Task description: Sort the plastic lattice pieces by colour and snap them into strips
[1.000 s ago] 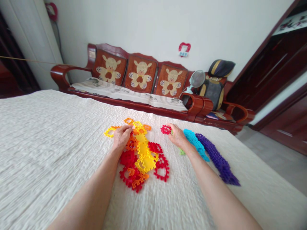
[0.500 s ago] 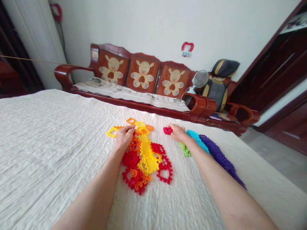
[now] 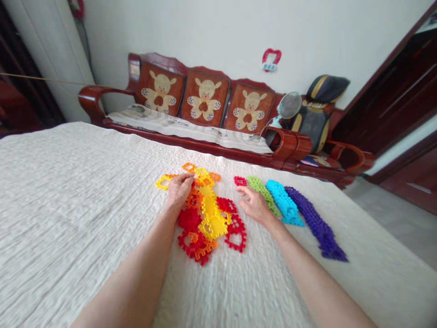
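"Red and yellow plastic tiles (image 3: 213,226), where did they lie?"

"Heaped at centre on the white quilted bedspread (image 3: 78,237). The left hand (image 3: 179,190) lay on the heap's upper left; I couldn't tell if it gripped anything."

"And the right hand (image 3: 253,205)?"

"Open, well apart from the left, just beside a green strip (image 3: 261,193), below a small red tile (image 3: 240,181). A blue strip (image 3: 285,202) and a purple strip (image 3: 316,225) lay further right."

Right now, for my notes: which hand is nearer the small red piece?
Right hand, just below the red piece; the left hand is farther left, on the pile.
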Demonstrator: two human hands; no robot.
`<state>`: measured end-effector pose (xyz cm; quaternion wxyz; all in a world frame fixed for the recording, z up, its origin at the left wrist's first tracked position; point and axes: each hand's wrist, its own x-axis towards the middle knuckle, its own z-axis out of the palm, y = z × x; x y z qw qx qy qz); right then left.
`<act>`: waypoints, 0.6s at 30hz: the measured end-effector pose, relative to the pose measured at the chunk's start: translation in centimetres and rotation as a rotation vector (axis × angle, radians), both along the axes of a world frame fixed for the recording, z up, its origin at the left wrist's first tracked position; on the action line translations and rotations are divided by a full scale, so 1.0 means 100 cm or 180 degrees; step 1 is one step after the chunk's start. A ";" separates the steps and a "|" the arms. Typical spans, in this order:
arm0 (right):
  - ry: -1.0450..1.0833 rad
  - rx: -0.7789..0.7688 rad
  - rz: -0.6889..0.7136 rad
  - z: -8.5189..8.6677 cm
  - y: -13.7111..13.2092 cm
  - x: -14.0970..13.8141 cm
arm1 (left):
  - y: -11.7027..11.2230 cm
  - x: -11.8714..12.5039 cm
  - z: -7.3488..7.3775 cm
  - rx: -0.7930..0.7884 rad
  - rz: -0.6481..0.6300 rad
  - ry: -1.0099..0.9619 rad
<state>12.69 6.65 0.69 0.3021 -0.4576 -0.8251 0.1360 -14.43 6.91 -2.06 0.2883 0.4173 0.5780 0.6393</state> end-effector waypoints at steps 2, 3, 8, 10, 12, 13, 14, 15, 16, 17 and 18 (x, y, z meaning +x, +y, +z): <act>0.0029 -0.0382 0.0147 0.000 -0.015 -0.006 | -0.001 0.000 0.000 0.0021 -0.0011 0.0020; -0.0016 -0.0479 0.0207 0.000 -0.020 -0.008 | -0.002 0.001 0.002 0.0033 -0.0010 0.0029; -0.0154 -0.0310 0.0171 0.001 -0.036 -0.015 | -0.007 0.004 0.009 0.0005 -0.0020 -0.0020; -0.0051 -0.0148 0.0170 -0.003 -0.038 -0.015 | -0.007 0.004 0.009 -0.0003 -0.0041 -0.0029; 0.0100 -0.0050 0.0164 -0.008 -0.038 -0.015 | -0.006 0.003 0.007 0.0022 -0.0047 0.0007; 0.0182 -0.0040 0.0132 -0.011 -0.038 -0.015 | -0.005 0.002 0.005 0.0036 -0.0044 0.0031; 0.0263 -0.0047 0.0064 -0.013 -0.037 -0.014 | -0.004 0.002 0.004 0.0043 -0.0042 0.0048; 0.0324 -0.0061 -0.0041 -0.015 -0.036 -0.014 | -0.004 0.001 0.004 0.0042 -0.0043 0.0054; 0.0345 -0.0071 -0.0158 -0.016 -0.036 -0.015 | -0.003 0.001 0.004 0.0035 -0.0046 0.0049; 0.0318 -0.0065 -0.0275 -0.018 -0.035 -0.015 | -0.003 0.001 0.004 0.0022 -0.0048 0.0040; 0.0254 -0.0047 -0.0380 -0.019 -0.034 -0.015 | -0.004 0.001 0.004 0.0008 -0.0042 0.0028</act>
